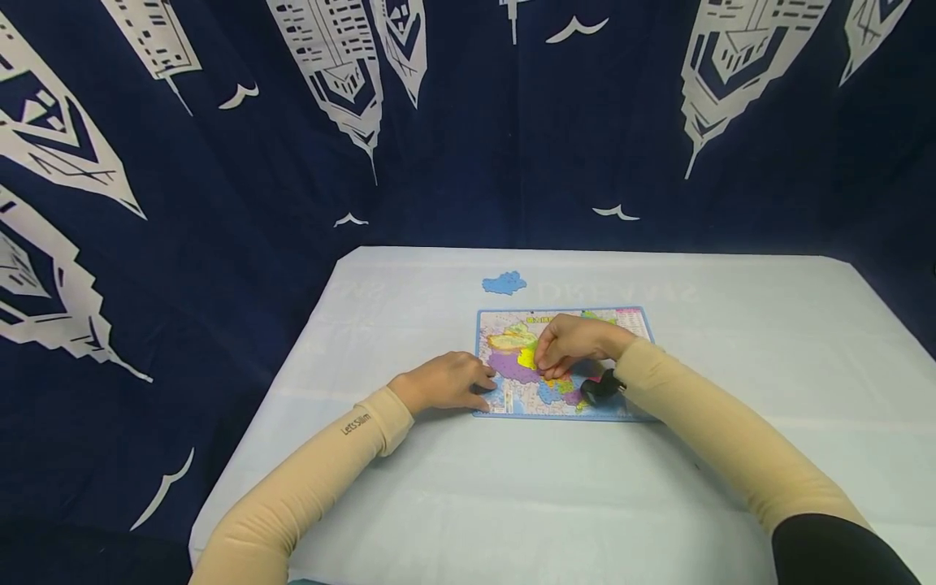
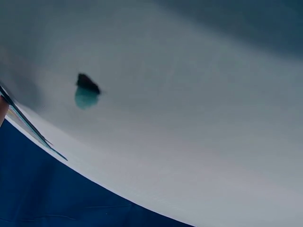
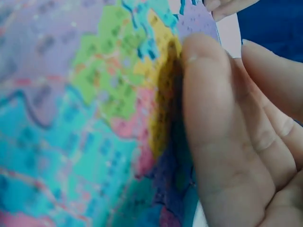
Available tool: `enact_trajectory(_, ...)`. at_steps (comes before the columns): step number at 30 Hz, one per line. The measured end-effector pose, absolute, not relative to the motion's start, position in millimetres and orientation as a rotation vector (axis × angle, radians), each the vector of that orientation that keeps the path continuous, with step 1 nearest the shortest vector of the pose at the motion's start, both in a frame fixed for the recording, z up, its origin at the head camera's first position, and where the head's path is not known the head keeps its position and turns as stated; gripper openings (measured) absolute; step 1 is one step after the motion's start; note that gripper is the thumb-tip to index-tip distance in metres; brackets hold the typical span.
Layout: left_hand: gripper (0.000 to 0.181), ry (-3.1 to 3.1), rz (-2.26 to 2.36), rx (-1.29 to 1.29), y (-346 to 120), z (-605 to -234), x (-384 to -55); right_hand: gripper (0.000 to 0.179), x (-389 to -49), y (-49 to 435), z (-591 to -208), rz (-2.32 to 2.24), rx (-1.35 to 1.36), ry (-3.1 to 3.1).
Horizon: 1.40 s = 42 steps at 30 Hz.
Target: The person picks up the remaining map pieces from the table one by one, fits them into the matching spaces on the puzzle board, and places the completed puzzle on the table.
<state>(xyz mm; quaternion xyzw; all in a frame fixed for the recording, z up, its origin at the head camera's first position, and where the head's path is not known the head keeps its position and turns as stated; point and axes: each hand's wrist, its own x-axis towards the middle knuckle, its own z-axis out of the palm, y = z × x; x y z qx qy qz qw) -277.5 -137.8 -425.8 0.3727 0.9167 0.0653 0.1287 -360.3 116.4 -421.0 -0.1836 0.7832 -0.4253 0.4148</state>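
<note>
A colourful map puzzle board (image 1: 614, 414) with a blue border lies on the table. My left hand (image 1: 446, 380) rests at the board's left edge, fingers spread onto its corner; in the left wrist view only a fingertip (image 2: 3, 109) shows beside the board's edge. My right hand (image 1: 578, 340) is over the middle of the board, fingertips down at the yellow piece (image 1: 526, 357) and next to the purple piece (image 1: 508, 367). Seen from the right wrist, a finger (image 3: 206, 118) presses close on the map, with a gap to the other fingers and nothing visible between them.
A loose blue puzzle piece (image 1: 504, 283) lies on the white table (image 1: 409, 504) behind the board. A small black device (image 1: 601, 388) sits at the right wrist over the board. Behind the table hangs a dark blue cloth (image 1: 453, 179) printed with white buildings.
</note>
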Motion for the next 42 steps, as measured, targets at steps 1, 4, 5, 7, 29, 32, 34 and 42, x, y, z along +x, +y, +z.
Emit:
enact_trajectory(1,0.043,2.665,0.192,1.078,-138.0,-426.2,-277.6,0.014,-361.6,116.5,-421.0,-1.066,-0.463,1.966)
enact_trajectory(4,0.043,2.67,0.201,1.073,-138.5,-427.3,-277.4,0.015,-366.1,116.6,-419.1,-1.061,-0.479,1.975)
enact_trajectory(5,0.043,2.671,0.201,1.073,-138.6,-427.6,-277.5,0.016,-367.8,116.7,-418.2,-1.061,-0.488,1.978)
enact_trajectory(7,0.042,2.67,0.203,1.075,-138.8,-428.4,-277.8,0.017,-371.4,116.7,-415.4,-1.06,-0.507,1.99)
enact_trajectory(29,0.042,2.676,0.202,1.086,-137.8,-428.6,-275.7,0.031,-428.8,140.2,-397.2,-1.173,-0.417,2.199)
enact_trajectory(32,0.041,2.676,0.215,1.092,-138.0,-429.0,-275.0,0.031,-433.0,140.2,-398.6,-1.204,-0.375,2.218)
enact_trajectory(34,0.042,2.677,0.219,1.096,-138.6,-428.9,-274.1,0.029,-436.1,138.8,-399.4,-1.225,-0.345,2.235)
enact_trajectory(42,0.043,2.691,0.229,1.121,-138.7,-427.6,-271.5,0.023,-450.0,131.4,-402.6,-1.264,-0.243,2.3)
